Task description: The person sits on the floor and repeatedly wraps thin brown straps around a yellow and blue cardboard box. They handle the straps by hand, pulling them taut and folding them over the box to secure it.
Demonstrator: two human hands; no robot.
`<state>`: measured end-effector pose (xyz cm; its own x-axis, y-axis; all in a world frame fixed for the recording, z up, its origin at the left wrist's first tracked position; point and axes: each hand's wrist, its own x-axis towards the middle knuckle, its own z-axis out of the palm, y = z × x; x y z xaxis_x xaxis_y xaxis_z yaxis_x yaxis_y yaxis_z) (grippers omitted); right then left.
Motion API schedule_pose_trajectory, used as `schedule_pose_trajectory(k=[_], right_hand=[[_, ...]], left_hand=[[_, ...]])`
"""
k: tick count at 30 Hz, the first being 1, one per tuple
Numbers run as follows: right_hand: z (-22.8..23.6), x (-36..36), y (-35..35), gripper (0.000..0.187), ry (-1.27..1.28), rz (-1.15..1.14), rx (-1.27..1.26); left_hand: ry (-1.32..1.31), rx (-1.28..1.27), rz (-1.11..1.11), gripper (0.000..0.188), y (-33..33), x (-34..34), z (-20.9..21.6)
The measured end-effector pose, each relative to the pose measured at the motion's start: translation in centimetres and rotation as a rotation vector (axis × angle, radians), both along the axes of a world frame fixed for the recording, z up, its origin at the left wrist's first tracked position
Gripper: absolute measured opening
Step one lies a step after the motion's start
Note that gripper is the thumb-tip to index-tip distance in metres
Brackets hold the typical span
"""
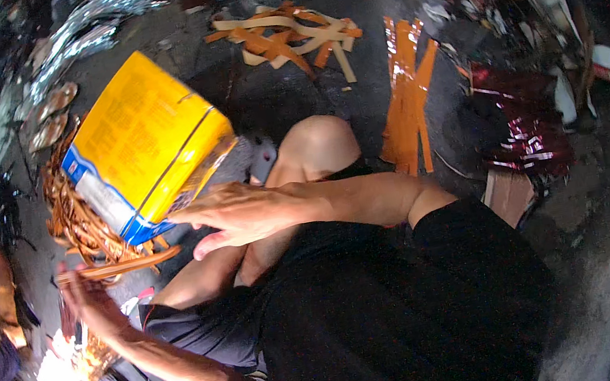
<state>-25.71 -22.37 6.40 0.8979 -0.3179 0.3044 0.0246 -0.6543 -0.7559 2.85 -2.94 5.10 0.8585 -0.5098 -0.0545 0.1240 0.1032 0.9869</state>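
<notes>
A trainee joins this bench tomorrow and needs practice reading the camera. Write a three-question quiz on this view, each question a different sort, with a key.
1. True or false: the right hand is closer to the yellow-and-blue package than the left hand is.
2. Where do the flat orange-brown strips lie in the picture, relative to the tangled orange-and-cream strips?
A) to the left
B) to the right
C) underneath
3. Fill in the gap: the slender brown strip reaches the fingers of the ____ hand.

Key: 1. True; 2. B; 3. left
</notes>
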Motion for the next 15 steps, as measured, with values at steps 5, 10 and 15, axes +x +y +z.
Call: schedule_pose_trajectory(k=[5,10,15], right_hand=[[4.6,-10.0,-5.0,0.029,0.043,-0.448,0.092],[-3.5,-19.1,-13.3,0.028,0.058,-0.909,0.257],[-13.7,-24.5,-19.0,0.031,0.227,-1.15,0.063]], left_hand=[[-0.429,0.132,-0.08,0.043,-4.0,3.9,8.8],[-0.539,0.319,0.038,0.057,-3.9,3.5,6.6],[-0.252,0.146,-0.006,0.045,-2.7,-1.6,-1.8]])
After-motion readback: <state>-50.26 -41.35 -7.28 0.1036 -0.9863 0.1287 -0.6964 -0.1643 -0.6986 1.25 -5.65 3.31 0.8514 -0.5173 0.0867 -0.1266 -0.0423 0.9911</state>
